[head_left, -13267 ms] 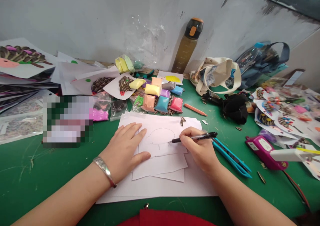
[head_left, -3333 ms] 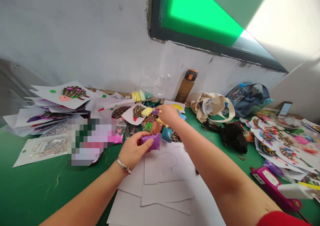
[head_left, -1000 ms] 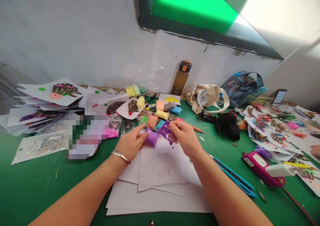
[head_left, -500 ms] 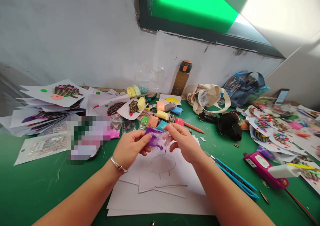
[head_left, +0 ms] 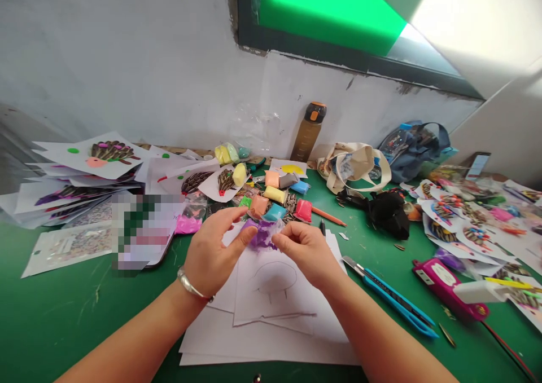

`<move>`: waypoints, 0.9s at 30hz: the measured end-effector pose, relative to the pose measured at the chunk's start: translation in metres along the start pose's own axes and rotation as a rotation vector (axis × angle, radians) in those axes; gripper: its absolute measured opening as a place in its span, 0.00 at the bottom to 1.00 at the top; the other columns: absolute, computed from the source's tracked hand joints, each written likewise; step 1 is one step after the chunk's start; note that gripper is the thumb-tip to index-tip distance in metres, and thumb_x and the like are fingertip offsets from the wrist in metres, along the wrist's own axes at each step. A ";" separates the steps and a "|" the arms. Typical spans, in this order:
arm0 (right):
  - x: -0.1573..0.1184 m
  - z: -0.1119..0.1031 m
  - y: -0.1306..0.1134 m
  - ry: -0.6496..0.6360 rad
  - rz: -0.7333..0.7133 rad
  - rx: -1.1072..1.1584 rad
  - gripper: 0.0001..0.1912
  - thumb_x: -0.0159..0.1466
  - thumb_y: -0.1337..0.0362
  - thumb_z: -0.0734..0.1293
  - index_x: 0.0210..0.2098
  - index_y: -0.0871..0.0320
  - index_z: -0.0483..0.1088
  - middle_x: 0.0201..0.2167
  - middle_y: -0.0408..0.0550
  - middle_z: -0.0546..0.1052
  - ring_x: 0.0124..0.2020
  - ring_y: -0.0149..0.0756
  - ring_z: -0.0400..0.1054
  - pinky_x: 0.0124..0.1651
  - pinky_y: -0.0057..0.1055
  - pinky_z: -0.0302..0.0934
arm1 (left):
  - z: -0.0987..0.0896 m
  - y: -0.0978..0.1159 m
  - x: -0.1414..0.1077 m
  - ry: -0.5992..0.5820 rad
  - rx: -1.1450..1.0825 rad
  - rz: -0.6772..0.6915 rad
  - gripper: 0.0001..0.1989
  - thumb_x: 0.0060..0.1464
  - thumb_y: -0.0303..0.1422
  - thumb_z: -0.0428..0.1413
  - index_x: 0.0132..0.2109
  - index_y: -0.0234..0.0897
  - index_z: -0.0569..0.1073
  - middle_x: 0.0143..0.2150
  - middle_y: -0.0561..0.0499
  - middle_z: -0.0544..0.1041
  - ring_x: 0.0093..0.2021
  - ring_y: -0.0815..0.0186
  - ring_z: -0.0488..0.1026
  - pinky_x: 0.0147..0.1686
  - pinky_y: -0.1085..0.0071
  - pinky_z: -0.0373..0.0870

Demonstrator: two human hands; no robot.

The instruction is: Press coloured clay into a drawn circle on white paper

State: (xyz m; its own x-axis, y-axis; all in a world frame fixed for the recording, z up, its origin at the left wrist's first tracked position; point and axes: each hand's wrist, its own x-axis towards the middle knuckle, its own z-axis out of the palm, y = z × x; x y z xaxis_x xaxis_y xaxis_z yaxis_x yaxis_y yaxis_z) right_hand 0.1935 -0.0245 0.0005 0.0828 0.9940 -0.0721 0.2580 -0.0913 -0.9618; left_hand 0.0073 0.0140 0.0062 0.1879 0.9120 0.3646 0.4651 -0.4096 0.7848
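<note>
- Left hand (head_left: 215,256), wearing a silver cuff bangle (head_left: 192,285), is half open above the paper, with its thumb and forefinger pinching the left side of the clear plastic bag of purple modelling clay (head_left: 262,235).
- Right hand (head_left: 307,253) is curled, its fingertips (head_left: 282,242) pressed together on the bag's right side.
- The bag is held between both hands, just above the white paper sheets (head_left: 275,338), and its clear film is smeared with purple.
- The top sheet carries a pencil outline of a rounded shape (head_left: 275,277), directly below the hands.
- Just beyond the hands lie small clay bags in coral (head_left: 302,210), sky blue (head_left: 274,212) and peach (head_left: 259,205), among loose sunflower seeds (head_left: 290,207).
- A canvas tote bag (head_left: 353,166) stands by the wall, beside a bottle (head_left: 308,132).
- A blue utility knife (head_left: 392,299) lies right of the paper on the green cutting mat (head_left: 51,321).
</note>
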 end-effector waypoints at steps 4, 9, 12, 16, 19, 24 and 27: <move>-0.008 0.007 -0.003 -0.040 -0.117 -0.113 0.16 0.57 0.57 0.67 0.20 0.57 0.61 0.19 0.38 0.63 0.23 0.27 0.54 0.23 0.24 0.48 | 0.000 0.014 -0.008 -0.251 -0.071 -0.022 0.13 0.53 0.44 0.56 0.35 0.39 0.77 0.34 0.50 0.79 0.34 0.63 0.73 0.35 0.70 0.69; -0.013 0.012 -0.004 -0.102 -0.212 -0.253 0.17 0.58 0.59 0.67 0.18 0.58 0.59 0.17 0.38 0.62 0.22 0.27 0.53 0.23 0.24 0.46 | 0.005 0.021 -0.008 -0.422 -0.332 -0.270 0.12 0.51 0.42 0.56 0.30 0.37 0.76 0.28 0.51 0.76 0.30 0.65 0.71 0.30 0.72 0.67; -0.013 0.009 -0.006 -0.175 -0.185 -0.167 0.18 0.58 0.54 0.68 0.20 0.57 0.62 0.18 0.38 0.61 0.23 0.27 0.52 0.24 0.24 0.46 | 0.004 0.020 -0.007 -0.398 -0.312 -0.262 0.13 0.51 0.40 0.54 0.25 0.37 0.72 0.24 0.53 0.72 0.26 0.67 0.67 0.27 0.73 0.64; -0.012 0.004 -0.008 -0.252 -0.146 -0.076 0.18 0.61 0.53 0.64 0.21 0.57 0.63 0.19 0.40 0.63 0.23 0.28 0.55 0.25 0.25 0.49 | 0.003 0.020 -0.011 -0.313 -0.133 -0.130 0.12 0.53 0.36 0.51 0.25 0.37 0.71 0.23 0.54 0.70 0.25 0.69 0.65 0.26 0.74 0.62; -0.010 0.004 -0.006 -0.036 -0.255 -0.367 0.18 0.62 0.60 0.61 0.18 0.57 0.59 0.17 0.40 0.61 0.22 0.29 0.53 0.26 0.27 0.46 | 0.006 0.021 -0.015 -0.243 0.055 0.051 0.12 0.53 0.33 0.50 0.23 0.38 0.68 0.21 0.55 0.69 0.24 0.70 0.63 0.25 0.73 0.59; -0.008 0.009 0.001 0.201 -0.423 -0.772 0.12 0.62 0.65 0.59 0.22 0.57 0.63 0.21 0.44 0.68 0.24 0.31 0.59 0.29 0.29 0.45 | 0.012 0.019 -0.021 -0.156 0.244 0.260 0.13 0.54 0.30 0.49 0.22 0.39 0.67 0.21 0.54 0.68 0.24 0.69 0.63 0.27 0.72 0.59; -0.008 0.008 0.002 0.107 -0.421 -0.676 0.16 0.66 0.62 0.56 0.23 0.57 0.63 0.22 0.44 0.69 0.25 0.31 0.60 0.29 0.28 0.47 | 0.011 0.015 -0.021 -0.189 0.168 0.219 0.09 0.56 0.35 0.52 0.31 0.38 0.72 0.27 0.52 0.73 0.28 0.67 0.68 0.31 0.71 0.64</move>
State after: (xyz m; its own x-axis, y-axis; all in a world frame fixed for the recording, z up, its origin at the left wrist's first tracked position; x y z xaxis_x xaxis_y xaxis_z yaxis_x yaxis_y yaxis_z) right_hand 0.1857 -0.0324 -0.0035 -0.0684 0.9451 0.3197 0.8121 0.2388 -0.5323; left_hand 0.0197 -0.0106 0.0048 0.4493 0.7972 0.4034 0.5294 -0.6012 0.5986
